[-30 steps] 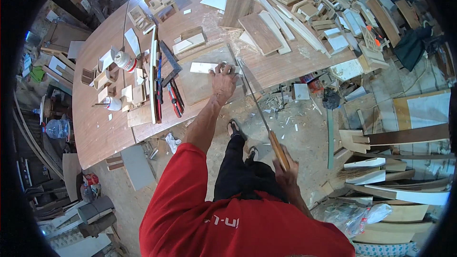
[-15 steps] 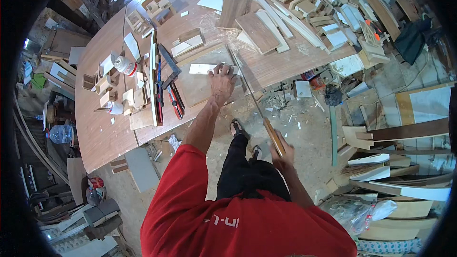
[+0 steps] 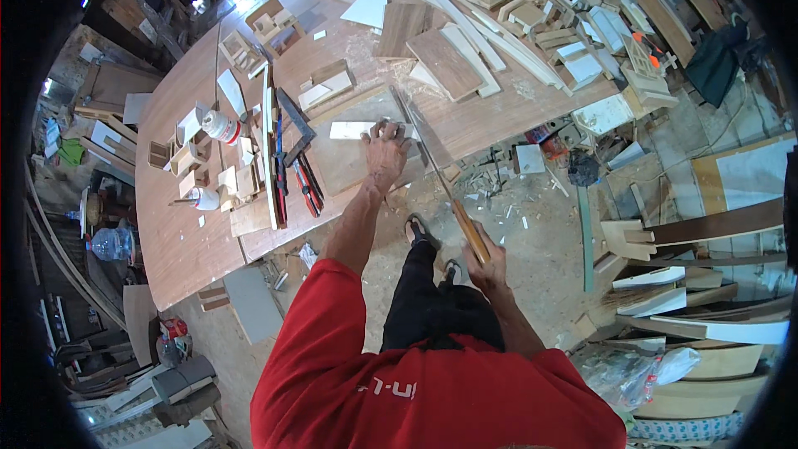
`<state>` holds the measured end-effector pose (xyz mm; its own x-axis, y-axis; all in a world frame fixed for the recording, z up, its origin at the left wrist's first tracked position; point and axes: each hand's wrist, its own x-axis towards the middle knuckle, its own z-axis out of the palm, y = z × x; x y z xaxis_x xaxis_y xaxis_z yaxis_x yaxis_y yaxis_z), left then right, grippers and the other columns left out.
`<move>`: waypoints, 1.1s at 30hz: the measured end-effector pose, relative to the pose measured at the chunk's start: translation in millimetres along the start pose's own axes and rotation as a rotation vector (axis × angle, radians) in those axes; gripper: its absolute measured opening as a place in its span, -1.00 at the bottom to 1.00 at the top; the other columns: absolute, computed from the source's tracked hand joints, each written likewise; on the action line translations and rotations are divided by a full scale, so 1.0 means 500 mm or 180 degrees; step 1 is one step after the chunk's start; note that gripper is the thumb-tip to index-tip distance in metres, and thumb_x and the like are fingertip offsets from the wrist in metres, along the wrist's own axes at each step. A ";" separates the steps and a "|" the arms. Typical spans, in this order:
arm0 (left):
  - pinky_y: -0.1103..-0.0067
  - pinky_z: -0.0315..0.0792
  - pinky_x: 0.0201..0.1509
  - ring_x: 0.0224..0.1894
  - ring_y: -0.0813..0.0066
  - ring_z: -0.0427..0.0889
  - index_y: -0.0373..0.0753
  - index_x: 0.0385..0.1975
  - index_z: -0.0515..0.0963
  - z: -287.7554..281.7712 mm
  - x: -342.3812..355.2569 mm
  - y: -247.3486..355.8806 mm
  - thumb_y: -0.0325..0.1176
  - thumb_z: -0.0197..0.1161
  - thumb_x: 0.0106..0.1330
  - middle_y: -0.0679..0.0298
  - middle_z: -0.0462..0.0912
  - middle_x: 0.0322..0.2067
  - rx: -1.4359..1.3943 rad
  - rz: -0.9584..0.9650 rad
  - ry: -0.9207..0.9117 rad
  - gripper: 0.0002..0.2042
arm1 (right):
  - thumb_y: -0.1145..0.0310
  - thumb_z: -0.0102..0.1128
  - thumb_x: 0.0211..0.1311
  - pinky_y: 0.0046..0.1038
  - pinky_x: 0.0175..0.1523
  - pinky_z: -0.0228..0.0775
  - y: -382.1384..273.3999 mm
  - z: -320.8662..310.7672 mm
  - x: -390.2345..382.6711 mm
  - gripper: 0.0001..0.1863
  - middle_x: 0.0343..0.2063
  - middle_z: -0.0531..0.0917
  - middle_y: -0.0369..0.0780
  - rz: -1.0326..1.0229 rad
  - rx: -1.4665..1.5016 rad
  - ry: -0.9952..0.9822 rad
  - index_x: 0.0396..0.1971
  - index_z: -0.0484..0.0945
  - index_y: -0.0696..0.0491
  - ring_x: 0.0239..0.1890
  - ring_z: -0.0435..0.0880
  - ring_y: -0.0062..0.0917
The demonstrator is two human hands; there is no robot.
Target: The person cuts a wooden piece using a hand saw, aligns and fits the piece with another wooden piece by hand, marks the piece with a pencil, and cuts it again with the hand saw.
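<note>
My left hand [image 3: 386, 156] bears down on a short white-faced wood strip [image 3: 349, 130], fingers bent over its right part. Under the strip lies a flat board [image 3: 345, 168] at the table's near edge. My right hand [image 3: 487, 264] is wrapped round the wooden handle of a handsaw [image 3: 470, 231]. The saw's long blade [image 3: 426, 152] slants up and left, passing just right of my left fingers at the strip's right end. Whether its teeth are in the wood cannot be made out.
Left of the board lie a dark try square [image 3: 298, 137], red-and-black pliers-like tools [image 3: 307, 188] and a white glue bottle [image 3: 222, 127]. Brown boards [image 3: 446, 64] and long strips sit beyond the blade. Small wooden pieces crowd the far right. Offcuts litter the floor below the table edge.
My right hand and the saw have moved a little forward, toward the table. My left hand stays on the strip. The whole view has shifted slightly.
</note>
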<state>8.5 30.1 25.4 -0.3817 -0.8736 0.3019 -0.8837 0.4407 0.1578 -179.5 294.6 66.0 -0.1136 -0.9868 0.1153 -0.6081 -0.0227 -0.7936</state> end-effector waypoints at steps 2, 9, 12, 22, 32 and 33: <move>-0.01 0.17 0.15 0.23 0.20 0.29 -0.10 -0.11 0.61 0.007 -0.016 -0.002 -0.11 0.20 0.22 0.35 0.48 0.00 0.0010 0.0009 0.0154 -0.69 | 0.41 0.20 0.18 -0.37 -0.27 0.55 -0.017 -0.017 -0.029 -0.55 -0.31 0.66 -0.04 0.0117 0.0291 0.0179 0.11 0.45 0.07 -0.38 0.71 -0.23; -0.05 0.15 0.20 0.27 0.21 0.28 -0.10 -0.05 0.60 -0.004 -0.014 -0.005 -0.14 0.22 0.22 0.34 0.47 0.05 -0.0134 -0.0082 -0.0005 -0.66 | 0.46 0.23 0.15 -0.57 -0.36 0.45 -0.014 -0.033 -0.058 -0.53 -0.48 0.59 -0.19 0.0326 0.1166 0.0656 0.10 0.47 0.17 -0.51 0.55 -0.67; -0.09 0.13 0.22 0.27 0.20 0.28 -0.09 0.02 0.56 -0.026 0.004 -0.013 -0.18 0.22 0.23 0.33 0.45 0.08 -0.0147 0.0026 -0.0346 -0.64 | 0.46 0.21 0.18 -0.57 -0.31 0.44 -0.021 -0.048 -0.031 -0.56 -0.43 0.61 -0.18 0.0548 0.1171 0.0649 0.09 0.47 0.22 -0.46 0.55 -0.67; 0.11 0.27 0.20 0.11 0.07 0.40 -0.16 0.10 0.47 -0.053 0.023 -0.071 -0.34 0.27 0.12 0.08 0.42 0.02 -0.0695 0.0670 -0.0620 -0.52 | 0.45 0.27 0.17 -0.46 -0.25 0.53 0.000 -0.028 0.045 -0.54 -0.28 0.69 -0.02 0.0200 0.0918 0.0667 0.09 0.47 0.23 -0.38 0.74 -0.38; 0.26 0.42 0.12 0.07 -0.06 0.42 -0.25 0.14 0.40 -0.073 0.024 -0.099 -0.33 0.34 0.03 -0.03 0.42 -0.01 -0.1484 0.1010 -0.0505 -0.42 | 0.42 0.30 0.13 -0.40 -0.35 0.55 -0.020 0.015 0.229 -0.47 -0.33 0.69 0.01 -0.0043 0.0523 0.0598 0.13 0.43 0.20 -0.42 0.73 -0.25; 0.26 0.42 0.12 0.07 -0.06 0.42 -0.25 0.14 0.40 -0.081 0.029 -0.096 -0.33 0.34 0.03 -0.03 0.42 -0.01 -0.1497 0.1019 -0.0517 -0.42 | 0.42 0.30 0.12 -0.37 -0.34 0.55 -0.010 0.025 0.255 -0.44 -0.34 0.69 0.00 -0.0468 0.0212 0.0881 0.16 0.42 0.17 -0.42 0.72 -0.22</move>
<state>56.3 4.5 60.4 -0.6789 -0.6861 0.2614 -0.5168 0.6994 0.4937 -180.9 167.0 77.3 -0.2434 -0.8912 0.3827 -0.5820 -0.1814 -0.7927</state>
